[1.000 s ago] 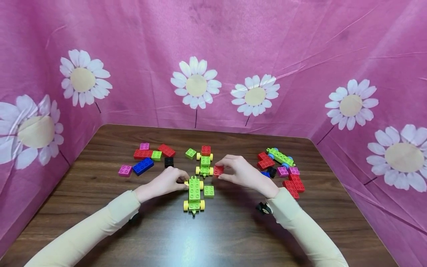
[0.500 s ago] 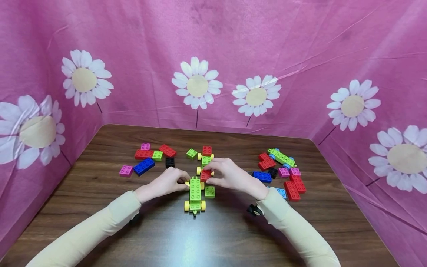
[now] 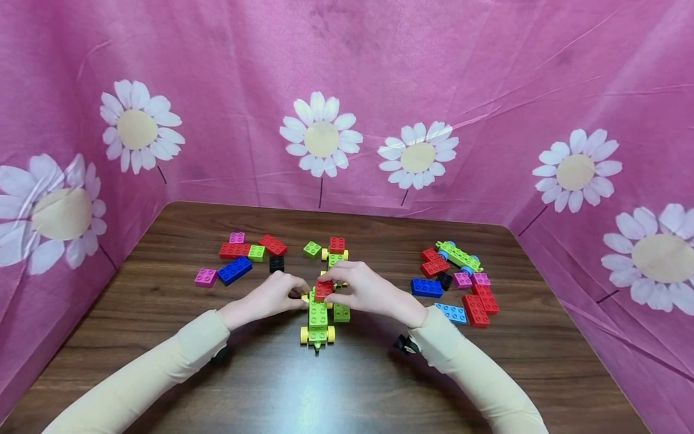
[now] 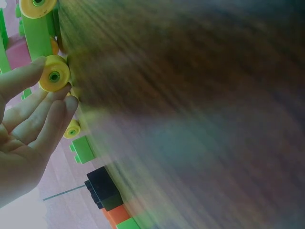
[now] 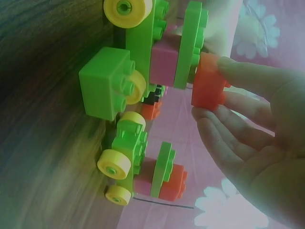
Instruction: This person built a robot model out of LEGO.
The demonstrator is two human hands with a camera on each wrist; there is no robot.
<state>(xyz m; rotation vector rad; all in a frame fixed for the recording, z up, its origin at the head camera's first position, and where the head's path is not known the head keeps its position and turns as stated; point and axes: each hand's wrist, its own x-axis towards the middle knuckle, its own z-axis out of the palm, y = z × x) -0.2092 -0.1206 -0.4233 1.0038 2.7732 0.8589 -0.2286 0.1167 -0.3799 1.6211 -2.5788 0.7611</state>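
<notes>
My right hand (image 3: 360,289) pinches a square red toy brick (image 3: 323,290) between thumb and fingers. The brick is at the far end of the near green toy car (image 3: 317,318), against its upper green plate (image 5: 189,45); whether it is pressed on, I cannot tell. A pink brick (image 5: 165,62) sits under that plate. On the car's left side, my left hand (image 3: 275,294) pinches a yellow wheel (image 4: 54,74). Just right of the car lies a loose green brick (image 5: 102,83). A second green car (image 3: 336,259) with a red brick on its far end stands behind, partly hidden by my right hand.
At the left lie red, pink, blue, green and black bricks, among them a long blue brick (image 3: 235,270). The right side holds a blue-wheeled green car (image 3: 459,257), red bricks (image 3: 476,310), a dark blue brick (image 3: 426,287) and a light blue brick (image 3: 451,313).
My right hand has carried the red brick leftward from beside the cars to the near car's far end. The light blue brick has come into view. My left hand keeps its place at the wheel.
</notes>
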